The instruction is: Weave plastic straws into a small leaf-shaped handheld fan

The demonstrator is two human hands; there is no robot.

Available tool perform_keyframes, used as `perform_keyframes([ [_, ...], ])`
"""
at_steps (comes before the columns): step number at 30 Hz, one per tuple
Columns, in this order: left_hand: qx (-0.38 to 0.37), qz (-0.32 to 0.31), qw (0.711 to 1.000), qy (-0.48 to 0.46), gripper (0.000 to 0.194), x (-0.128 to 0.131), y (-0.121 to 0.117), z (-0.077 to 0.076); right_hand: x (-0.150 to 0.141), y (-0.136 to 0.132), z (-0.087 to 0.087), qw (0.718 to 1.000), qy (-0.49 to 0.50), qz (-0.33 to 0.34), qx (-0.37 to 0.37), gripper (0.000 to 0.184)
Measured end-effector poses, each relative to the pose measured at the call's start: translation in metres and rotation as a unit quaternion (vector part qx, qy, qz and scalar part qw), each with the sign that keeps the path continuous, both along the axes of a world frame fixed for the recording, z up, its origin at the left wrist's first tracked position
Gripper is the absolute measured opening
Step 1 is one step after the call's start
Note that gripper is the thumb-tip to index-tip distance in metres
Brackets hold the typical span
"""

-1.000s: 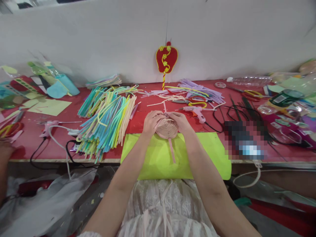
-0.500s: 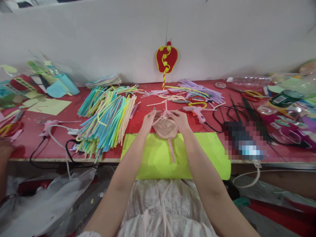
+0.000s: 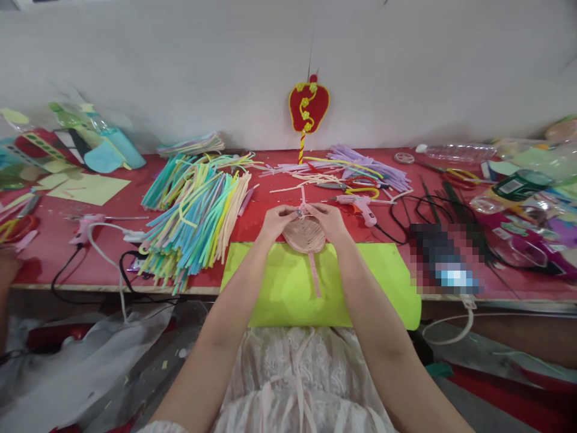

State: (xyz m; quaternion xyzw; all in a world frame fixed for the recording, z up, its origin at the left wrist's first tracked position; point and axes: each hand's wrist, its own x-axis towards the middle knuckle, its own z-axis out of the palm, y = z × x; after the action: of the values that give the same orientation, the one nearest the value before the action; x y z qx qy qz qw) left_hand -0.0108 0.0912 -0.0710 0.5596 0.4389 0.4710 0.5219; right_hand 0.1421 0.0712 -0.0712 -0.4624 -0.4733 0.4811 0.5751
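A round, fan-shaped piece [image 3: 304,236] of coiled beige-pink pipe cleaner lies in front of me, its pink stem [image 3: 314,276] pointing toward my body. At its far edge my left hand [image 3: 278,221] is closed, fingertips pinching a pink pipe cleaner [image 3: 303,195]. My right hand [image 3: 328,218] is closed on the same spot from the other side, so the two sets of fingertips nearly meet. One end of the pipe cleaner sticks up beyond them. The exact grip is partly hidden by the fingers. Beneath lies a yellow-green sheet [image 3: 378,276].
A big pile of coloured pipe cleaners [image 3: 193,222] lies left, purple ones [image 3: 374,165] behind. A pink glue gun [image 3: 360,207] and scissors [image 3: 360,182] are to the right. A red apple-shaped ornament [image 3: 309,108] stands by the wall. Another person's hand [image 3: 9,264] is far left.
My left fingertips have moved right, closer to my right ones, and curled in. The slanting pink strand by my left fingers no longer shows. The right hand has barely moved.
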Motion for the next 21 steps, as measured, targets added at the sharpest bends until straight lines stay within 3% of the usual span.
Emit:
perform_keyframes([
  [12,-0.019,-0.039,0.998,-0.036,0.028,-0.0001,-0.0023,0.0020,-0.0006,-0.0007,0.0009,1.000,-0.011,-0.006,0.011,0.022],
  [21,-0.018,-0.016,0.999,-0.029,0.022,0.0002,0.0008,-0.0011,0.0014,0.0014,-0.0040,0.999,0.016,0.041,-0.006,0.032],
])
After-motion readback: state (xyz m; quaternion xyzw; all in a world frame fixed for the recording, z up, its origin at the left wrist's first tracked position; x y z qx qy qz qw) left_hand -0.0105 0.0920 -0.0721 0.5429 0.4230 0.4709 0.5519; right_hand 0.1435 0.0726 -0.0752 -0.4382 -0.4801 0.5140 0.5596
